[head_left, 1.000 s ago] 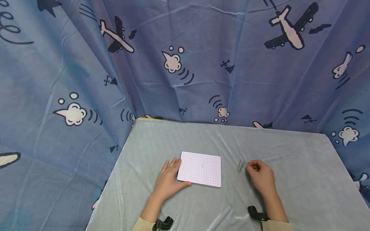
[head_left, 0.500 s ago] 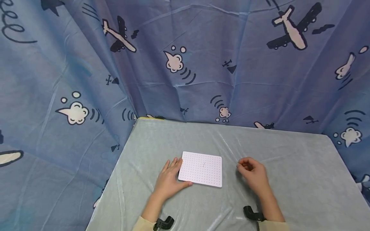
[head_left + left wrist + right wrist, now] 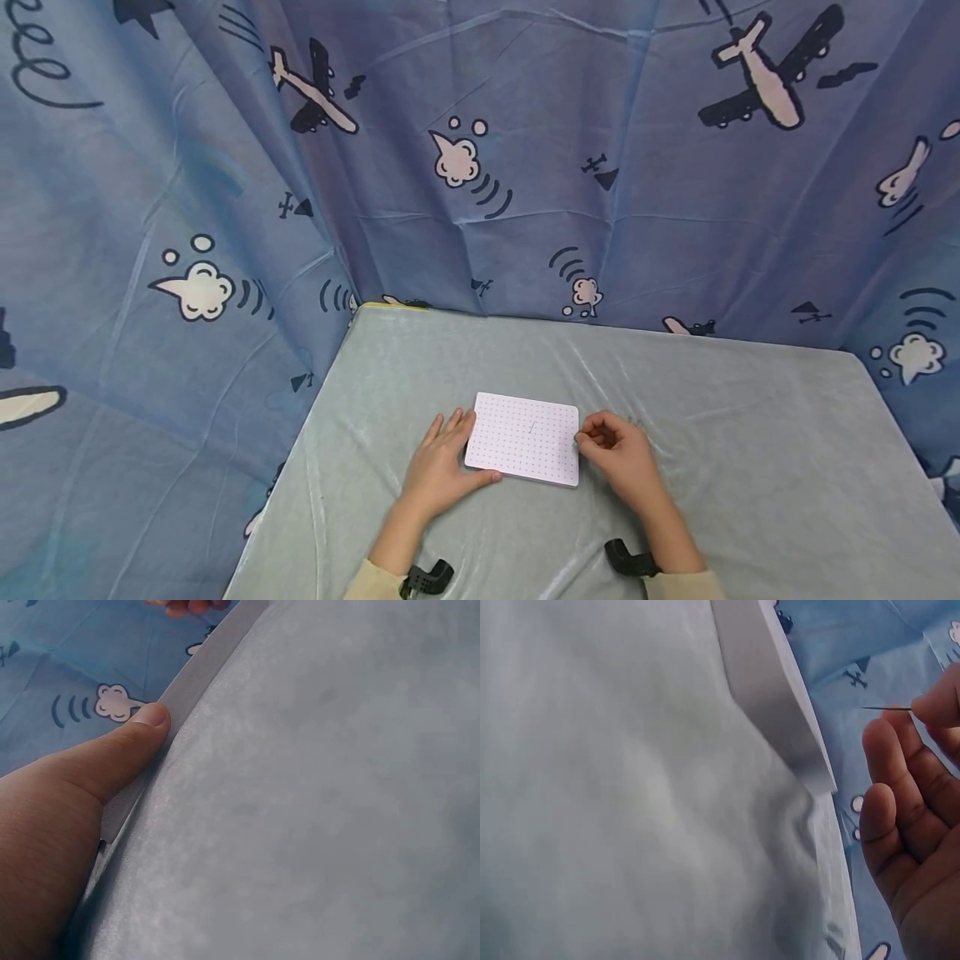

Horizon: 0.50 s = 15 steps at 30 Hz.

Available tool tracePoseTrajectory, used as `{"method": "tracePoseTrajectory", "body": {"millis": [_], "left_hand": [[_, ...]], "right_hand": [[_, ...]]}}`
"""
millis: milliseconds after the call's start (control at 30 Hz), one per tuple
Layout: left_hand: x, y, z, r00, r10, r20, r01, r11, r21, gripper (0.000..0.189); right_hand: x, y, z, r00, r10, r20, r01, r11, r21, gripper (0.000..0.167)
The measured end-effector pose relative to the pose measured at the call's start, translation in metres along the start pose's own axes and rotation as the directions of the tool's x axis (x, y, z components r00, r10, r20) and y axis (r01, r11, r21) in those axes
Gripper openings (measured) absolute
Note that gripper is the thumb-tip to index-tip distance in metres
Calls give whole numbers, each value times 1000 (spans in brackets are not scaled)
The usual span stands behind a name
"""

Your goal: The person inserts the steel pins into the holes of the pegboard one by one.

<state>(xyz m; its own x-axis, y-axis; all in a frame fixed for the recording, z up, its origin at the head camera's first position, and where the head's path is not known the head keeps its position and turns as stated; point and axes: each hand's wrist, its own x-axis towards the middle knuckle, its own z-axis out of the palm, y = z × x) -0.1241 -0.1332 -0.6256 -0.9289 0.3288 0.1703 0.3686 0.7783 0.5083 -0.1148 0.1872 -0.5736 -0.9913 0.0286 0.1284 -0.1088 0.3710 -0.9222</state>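
Note:
A white rectangular board (image 3: 521, 442) with rows of small dots lies on the table. My left hand (image 3: 435, 471) rests at its left corner, fingers spread along the left side and the straight thumb (image 3: 142, 727) pressing the front edge. One thin needle (image 3: 532, 427) shows near the middle of the board; whether it stands or lies I cannot tell. Right at the board's right edge, my right hand (image 3: 618, 454) pinches a thin needle (image 3: 885, 709) between thumb and index finger. Its pointed end sticks out past the fingertips. The other fingers are loosely curled.
A grey-green cloth (image 3: 420, 358) with creases covers the table. Thin needles (image 3: 637, 422) lie just behind the right hand, mostly hidden by it. A blue curtain (image 3: 510, 167) with printed airplanes hangs behind and at both sides.
My right hand has moved left from the loose needles to the right edge of the board, with a needle pinched in it. The left hand has stayed at the board's corner.

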Motion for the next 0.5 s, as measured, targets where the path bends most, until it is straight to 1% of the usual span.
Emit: {"method": "tracePoseTrajectory", "body": {"millis": [167, 267, 367, 500], "left_hand": [[1, 0, -1, 1000, -15, 22, 15, 1000, 13, 118], [1, -1, -1, 1000, -11, 14, 10, 1000, 19, 117], [0, -1, 0, 1000, -1, 2, 1, 1000, 23, 118], [0, -1, 1, 1000, 4, -6, -3, 1000, 17, 118]], "right_hand": [[3, -1, 15, 999, -40, 21, 39, 998, 54, 12], [4, -3, 22, 998, -59, 30, 56, 994, 90, 14], [5, -6, 29, 998, -61, 33, 57, 991, 119, 15], [5, -6, 37, 996, -79, 36, 75, 992, 101, 13]]}}
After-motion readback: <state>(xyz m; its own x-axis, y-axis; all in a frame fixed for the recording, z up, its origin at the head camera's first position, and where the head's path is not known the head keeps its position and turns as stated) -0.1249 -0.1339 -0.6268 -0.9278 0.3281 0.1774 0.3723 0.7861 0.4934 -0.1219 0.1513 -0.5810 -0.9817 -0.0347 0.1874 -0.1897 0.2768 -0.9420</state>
